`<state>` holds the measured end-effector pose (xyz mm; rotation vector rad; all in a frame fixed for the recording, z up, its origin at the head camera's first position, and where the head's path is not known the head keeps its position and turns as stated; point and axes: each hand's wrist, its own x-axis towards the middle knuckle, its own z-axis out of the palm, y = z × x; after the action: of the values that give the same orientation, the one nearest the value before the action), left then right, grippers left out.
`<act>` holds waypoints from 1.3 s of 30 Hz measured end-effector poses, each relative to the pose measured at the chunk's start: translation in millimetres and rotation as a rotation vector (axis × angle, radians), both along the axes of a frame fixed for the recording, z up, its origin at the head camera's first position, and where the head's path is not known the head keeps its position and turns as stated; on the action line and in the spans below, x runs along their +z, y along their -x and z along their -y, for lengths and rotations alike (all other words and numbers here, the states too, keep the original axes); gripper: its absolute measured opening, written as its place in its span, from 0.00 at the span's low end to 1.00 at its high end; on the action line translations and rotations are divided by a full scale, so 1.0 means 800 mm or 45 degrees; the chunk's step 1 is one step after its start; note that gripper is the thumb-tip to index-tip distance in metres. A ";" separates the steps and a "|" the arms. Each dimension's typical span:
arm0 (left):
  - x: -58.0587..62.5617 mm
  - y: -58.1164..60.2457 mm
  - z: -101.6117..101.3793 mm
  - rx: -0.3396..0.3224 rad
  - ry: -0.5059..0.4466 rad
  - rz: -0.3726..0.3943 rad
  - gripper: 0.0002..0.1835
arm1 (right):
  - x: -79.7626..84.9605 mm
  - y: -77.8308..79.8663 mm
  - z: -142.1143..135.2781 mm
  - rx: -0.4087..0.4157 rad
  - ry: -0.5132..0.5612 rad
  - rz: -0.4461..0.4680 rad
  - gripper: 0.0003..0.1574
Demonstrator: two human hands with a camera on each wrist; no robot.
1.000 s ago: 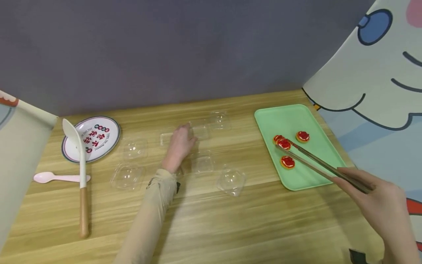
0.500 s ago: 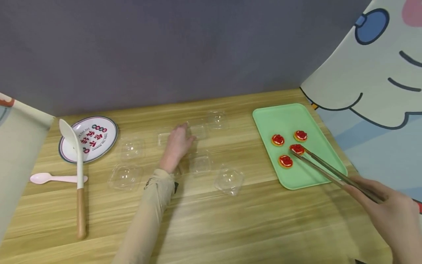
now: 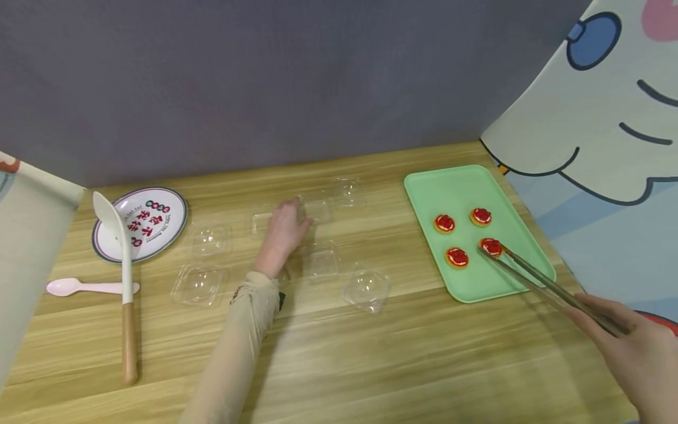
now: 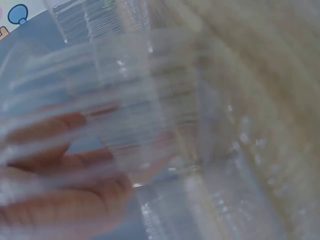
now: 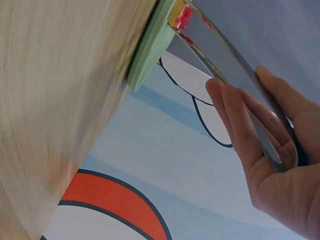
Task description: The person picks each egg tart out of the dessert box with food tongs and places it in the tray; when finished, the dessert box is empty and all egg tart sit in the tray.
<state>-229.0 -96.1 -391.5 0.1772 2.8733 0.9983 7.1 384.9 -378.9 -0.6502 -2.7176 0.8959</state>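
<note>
In the head view, my right hand (image 3: 630, 347) grips metal tongs (image 3: 542, 278). Their tips stand on either side of a small round tart (image 3: 491, 247) with red topping, low over the green tray (image 3: 442, 188). The right wrist view shows the tart (image 5: 181, 15) between the tong arms, by the tray's edge. Three other tarts lie apart on the tray. On the left, my left hand (image 3: 285, 229) holds a clear hinged plastic box (image 3: 316, 210) near its middle. Through the clear plastic, the left wrist view shows curled fingers (image 4: 45, 132); part of the box is hidden under the hand.
Several more clear boxes (image 3: 366, 288) lie around the left hand on the wooden table (image 3: 339, 365). At far left a white ladle (image 3: 127, 265) with a wooden handle lies across a patterned plate (image 3: 164, 235) and a pink spoon (image 3: 95, 287). A grey partition (image 3: 296, 88) stands behind.
The tongs and the tart between them have moved right on the tray, away from the tart they overlapped. My left hand stays at the same box.
</note>
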 end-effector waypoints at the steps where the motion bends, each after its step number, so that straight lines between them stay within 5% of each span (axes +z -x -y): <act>1: 0.000 0.000 0.000 0.001 -0.002 0.002 0.36 | 0.000 0.000 0.000 -0.001 -0.018 0.016 0.32; 6: 0.000 0.000 0.000 0.003 -0.005 0.005 0.36 | 0.001 0.001 0.003 -0.033 -0.126 0.074 0.34; 15: -0.002 0.001 0.001 0.008 -0.019 0.008 0.36 | 0.018 0.010 0.035 -0.045 -0.069 0.028 0.33; 23: -0.003 0.002 0.001 0.002 -0.023 0.002 0.36 | 0.011 0.045 0.093 0.326 0.034 -0.263 0.23; 26: -0.004 0.002 0.002 0.003 -0.017 -0.006 0.36 | 0.006 0.061 0.118 0.449 0.084 -0.289 0.22; 39: -0.003 0.002 0.002 -0.013 -0.002 -0.003 0.36 | -0.006 0.100 0.190 0.654 0.020 -0.328 0.20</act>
<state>-230.3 -97.5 -394.3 0.1924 2.8706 0.9994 -72.8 233.1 -383.6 0.1726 -2.6721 1.0203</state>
